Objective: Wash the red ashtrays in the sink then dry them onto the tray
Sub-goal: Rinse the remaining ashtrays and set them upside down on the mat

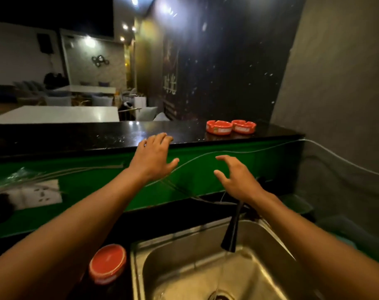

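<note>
Red ashtrays (230, 127) sit touching on the black counter (97, 137); your left hand (150, 158) and right hand (238, 179) reach out, each grip loose, holding nothing.

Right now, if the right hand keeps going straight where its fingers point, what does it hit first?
Probably the green panel under the black counter. The right hand is open, fingers aimed forward and slightly left, below the counter edge. Depth is unclear; the two ashtrays sit higher and further right.

Black countertop (97, 135), white power strip (32, 194), grey wall (335, 94).
</note>
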